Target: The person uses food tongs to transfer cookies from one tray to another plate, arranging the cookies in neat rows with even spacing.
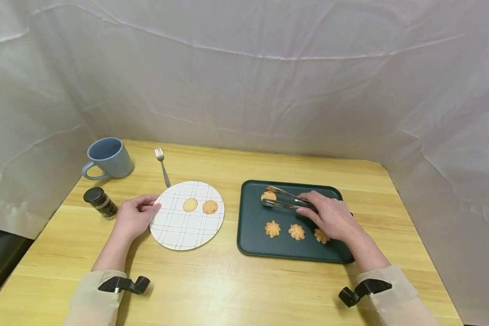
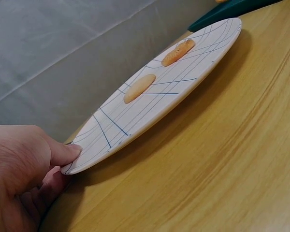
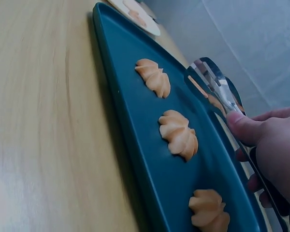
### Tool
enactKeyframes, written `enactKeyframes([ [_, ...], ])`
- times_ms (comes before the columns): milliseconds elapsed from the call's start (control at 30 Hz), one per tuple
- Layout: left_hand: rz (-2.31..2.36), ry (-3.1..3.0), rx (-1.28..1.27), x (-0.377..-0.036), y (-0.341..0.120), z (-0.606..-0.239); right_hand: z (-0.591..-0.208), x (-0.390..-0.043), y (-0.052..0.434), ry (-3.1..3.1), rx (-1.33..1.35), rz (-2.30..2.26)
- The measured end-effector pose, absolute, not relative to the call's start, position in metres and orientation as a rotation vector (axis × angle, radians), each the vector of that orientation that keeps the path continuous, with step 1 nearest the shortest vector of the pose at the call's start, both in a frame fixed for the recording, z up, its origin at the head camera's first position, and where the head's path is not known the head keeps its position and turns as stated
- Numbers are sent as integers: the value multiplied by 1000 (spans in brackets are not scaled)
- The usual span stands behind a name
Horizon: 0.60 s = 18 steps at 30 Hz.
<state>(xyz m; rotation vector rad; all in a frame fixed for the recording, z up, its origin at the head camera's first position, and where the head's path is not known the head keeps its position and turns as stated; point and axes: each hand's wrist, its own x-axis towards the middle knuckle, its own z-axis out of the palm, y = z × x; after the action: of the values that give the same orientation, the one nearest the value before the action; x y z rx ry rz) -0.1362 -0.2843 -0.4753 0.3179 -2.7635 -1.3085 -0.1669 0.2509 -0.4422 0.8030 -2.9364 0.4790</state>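
My left hand (image 1: 133, 216) pinches the left rim of a white plate (image 1: 171, 231) with blue grid lines, thumb on top. On it lie a plain round cookie (image 1: 190, 205) and a speckled round cookie (image 1: 210, 207). In my right hand (image 1: 332, 215) are metal tongs (image 1: 281, 204), reaching over a dark green tray (image 1: 250, 246). Their two arms stand on either side of another round cookie (image 1: 268, 195) near the tray's far left corner. Three flower-shaped cookies (image 3: 179, 134) line the near side of the tray; the rightmost is partly hidden by my right hand in the head view.
A blue-grey mug (image 1: 114, 158) stands at the table's back left, with a black-capped jar (image 1: 102, 203) in front of it, close to my left hand. Behind the plate lies a fork (image 1: 163, 167). Pale fabric (image 1: 244, 90) hangs along the back and sides.
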Motion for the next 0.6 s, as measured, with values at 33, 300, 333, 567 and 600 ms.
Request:
enactKeyframes([
  [33, -1307, -2763, 319, -136, -284, -475, -441, -167, 250, -2937, 804, 481],
  [300, -1293, -2772, 321, -137, -285, -477, -433, -166, 239, -2932, 808, 501],
  [333, -1294, -2771, 320, -137, -285, -477, -432, -167, 238, -2927, 813, 503],
  [567, -1307, -2762, 316, -136, -284, -476, -426, -169, 224, -2888, 862, 497],
  [600, -1309, -2763, 320, -136, -284, -476, -425, -169, 222, -2887, 867, 496],
])
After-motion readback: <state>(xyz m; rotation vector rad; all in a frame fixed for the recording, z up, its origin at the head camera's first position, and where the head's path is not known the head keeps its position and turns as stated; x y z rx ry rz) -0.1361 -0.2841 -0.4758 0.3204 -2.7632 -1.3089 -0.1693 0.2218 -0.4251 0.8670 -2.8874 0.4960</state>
